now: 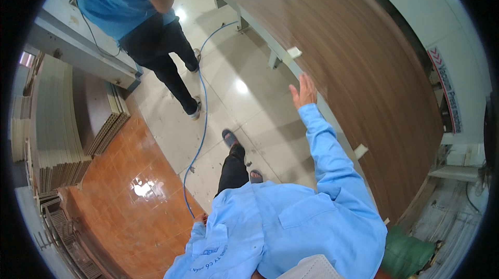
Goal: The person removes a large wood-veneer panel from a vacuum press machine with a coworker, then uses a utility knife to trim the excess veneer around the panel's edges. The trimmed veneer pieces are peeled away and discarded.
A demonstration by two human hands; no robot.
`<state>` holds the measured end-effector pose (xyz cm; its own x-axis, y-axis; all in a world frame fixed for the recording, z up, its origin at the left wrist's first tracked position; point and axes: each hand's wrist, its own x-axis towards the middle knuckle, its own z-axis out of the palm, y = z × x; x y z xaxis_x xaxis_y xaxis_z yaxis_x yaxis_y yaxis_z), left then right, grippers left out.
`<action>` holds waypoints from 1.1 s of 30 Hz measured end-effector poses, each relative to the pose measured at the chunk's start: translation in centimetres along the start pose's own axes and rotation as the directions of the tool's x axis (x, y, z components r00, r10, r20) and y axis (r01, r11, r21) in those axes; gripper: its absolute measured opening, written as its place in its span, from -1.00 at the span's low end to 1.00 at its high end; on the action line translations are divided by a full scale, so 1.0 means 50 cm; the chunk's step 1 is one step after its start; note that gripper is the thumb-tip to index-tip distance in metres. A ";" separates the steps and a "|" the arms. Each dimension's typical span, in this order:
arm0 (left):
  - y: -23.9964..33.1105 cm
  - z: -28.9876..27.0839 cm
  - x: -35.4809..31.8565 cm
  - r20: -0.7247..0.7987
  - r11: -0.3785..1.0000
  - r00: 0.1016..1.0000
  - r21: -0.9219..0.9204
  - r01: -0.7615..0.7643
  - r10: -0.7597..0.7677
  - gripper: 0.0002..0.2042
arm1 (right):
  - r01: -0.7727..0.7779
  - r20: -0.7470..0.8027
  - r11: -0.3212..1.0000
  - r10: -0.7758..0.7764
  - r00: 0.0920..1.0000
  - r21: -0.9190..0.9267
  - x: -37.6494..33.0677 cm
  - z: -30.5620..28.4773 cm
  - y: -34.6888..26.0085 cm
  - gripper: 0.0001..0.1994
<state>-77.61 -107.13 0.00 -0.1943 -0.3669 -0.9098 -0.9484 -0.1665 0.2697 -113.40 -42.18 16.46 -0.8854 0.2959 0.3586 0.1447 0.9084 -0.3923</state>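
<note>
My right hand (304,92) is stretched out ahead with its fingers spread and nothing in it. It hovers just short of the near edge of a large brown wood-grain panel (364,61), which lies flat on a raised grey frame. Small pale tabs (293,52) stick out along that edge. My left hand (201,219) hangs by my hip, mostly hidden by the light blue sleeve, so its fingers are unclear. My feet in dark sandals (230,137) stand on the pale tiled floor.
A person in a blue shirt and black trousers (150,29) stands at the upper left beside a grey machine bench (78,50). A blue hose (202,123) runs across the floor. Stacks of pale boards (52,123) stand left; a green sack (408,253) lies lower right.
</note>
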 end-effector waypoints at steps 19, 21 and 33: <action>1.478 0.355 0.246 0.252 0.784 0.784 0.123 -0.608 0.568 -0.60 | -0.101 0.185 0.995 0.102 0.977 -0.019 0.810 0.457 -0.108 -0.34; 1.585 0.401 0.267 0.249 0.765 0.791 0.212 -0.608 0.559 -0.60 | -0.161 0.059 0.982 0.168 0.984 -0.100 0.929 0.500 -0.062 -0.33; 1.834 0.401 0.287 0.015 0.989 0.999 0.143 -0.049 0.047 -0.62 | -0.122 0.185 0.993 0.120 0.975 0.001 1.369 0.777 -0.148 -0.36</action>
<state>-172.39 -109.33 5.36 -0.2427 -0.3606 -0.9006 -0.9638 -0.0160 0.2661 -192.26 -40.12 11.00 -0.9280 0.3428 0.1457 0.2515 0.8653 -0.4337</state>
